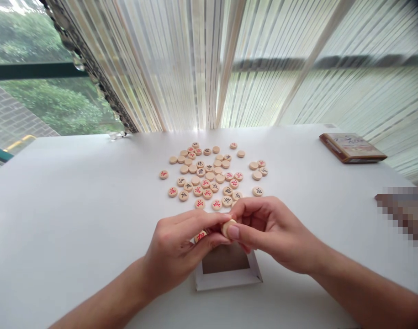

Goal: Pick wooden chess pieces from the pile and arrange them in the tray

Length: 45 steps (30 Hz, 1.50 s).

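Note:
Both my hands meet over the near middle of the white table (75,192). My left hand (177,249) and my right hand (270,230) pinch the same round wooden chess piece (227,227) between thumbs and fingertips. A second piece with a red character (200,236) shows under my left fingers. Beneath the hands lies a shallow white box (229,278) with a brown inside. Beyond them, several round wooden pieces (212,176) with red or black characters lie scattered on the table.
A brown printed box lid (351,147) lies at the far right of the table. A blurred patch (405,212) sits at the right edge. Striped sheer curtains (263,64) hang behind the table, with a window and trees to the left.

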Each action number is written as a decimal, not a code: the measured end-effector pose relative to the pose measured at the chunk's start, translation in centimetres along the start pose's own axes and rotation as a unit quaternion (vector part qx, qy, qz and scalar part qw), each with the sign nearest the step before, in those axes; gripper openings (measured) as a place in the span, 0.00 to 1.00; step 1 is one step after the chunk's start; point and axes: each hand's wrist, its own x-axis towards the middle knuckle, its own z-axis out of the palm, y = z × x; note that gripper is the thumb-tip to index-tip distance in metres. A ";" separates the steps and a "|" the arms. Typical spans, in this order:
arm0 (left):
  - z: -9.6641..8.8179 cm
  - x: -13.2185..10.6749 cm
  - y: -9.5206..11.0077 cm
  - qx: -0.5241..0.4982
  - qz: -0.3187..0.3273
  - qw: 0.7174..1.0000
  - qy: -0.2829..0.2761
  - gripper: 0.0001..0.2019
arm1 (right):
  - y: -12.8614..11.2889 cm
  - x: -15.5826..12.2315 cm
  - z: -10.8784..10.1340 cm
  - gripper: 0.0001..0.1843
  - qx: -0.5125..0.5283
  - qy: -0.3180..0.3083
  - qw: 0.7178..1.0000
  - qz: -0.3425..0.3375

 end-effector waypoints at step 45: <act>0.2 -0.3 -1.5 0.077 0.134 0.987 -0.032 0.09 | -2.4 -1.8 -1.7 0.03 -0.478 0.002 0.857 -0.194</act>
